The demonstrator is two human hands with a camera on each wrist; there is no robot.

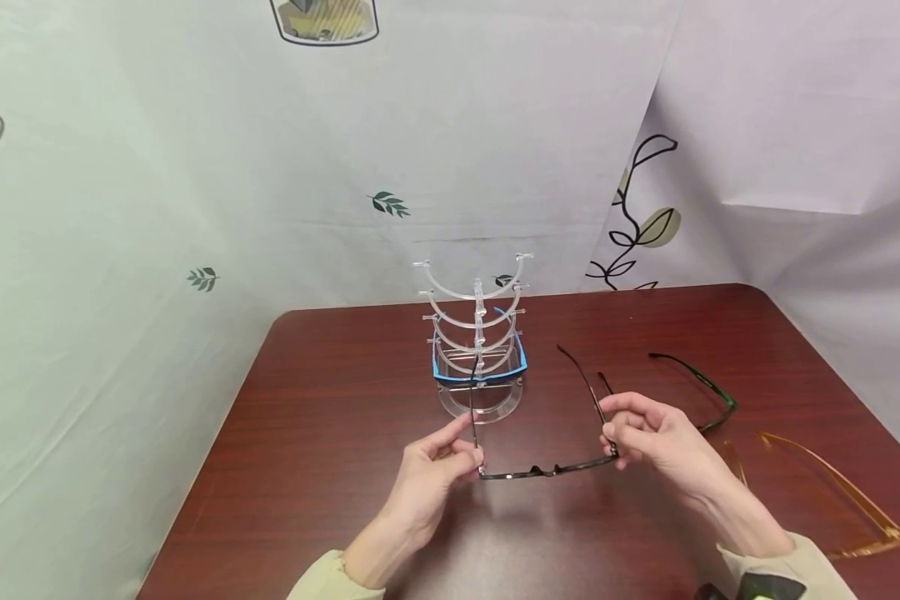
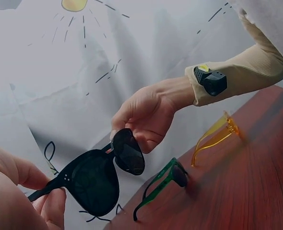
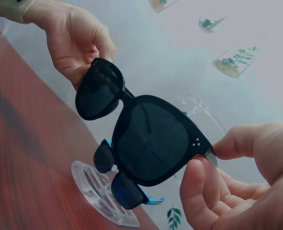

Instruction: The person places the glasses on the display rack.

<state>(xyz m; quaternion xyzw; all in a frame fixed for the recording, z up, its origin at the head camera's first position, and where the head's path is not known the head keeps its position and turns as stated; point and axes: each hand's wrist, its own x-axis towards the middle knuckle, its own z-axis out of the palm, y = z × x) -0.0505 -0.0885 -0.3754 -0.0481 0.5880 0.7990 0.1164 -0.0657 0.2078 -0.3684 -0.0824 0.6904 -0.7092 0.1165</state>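
Observation:
Black sunglasses point(image 1: 513, 477) are held up over the table with their temples unfolded and pointing away from me. My left hand point(image 1: 429, 483) pinches the left temple by its hinge, between thumb and fingers. At the opposite hinge my right hand point(image 1: 663, 442) pinches the other temple. Both dark lenses point(image 3: 153, 139) show in the right wrist view. Beyond the hands stands a clear plastic glasses rack point(image 1: 479, 321) with several curved tiers. Blue-framed sunglasses point(image 1: 524, 360) sit on its lowest tier.
Green sunglasses point(image 1: 708, 383) lie on the table at the right, partly hidden by my right hand. Nearer to me are amber-framed glasses point(image 1: 862, 504), partly behind my right forearm. The dark red table point(image 1: 307, 417) meets a printed cloth backdrop point(image 1: 307, 167).

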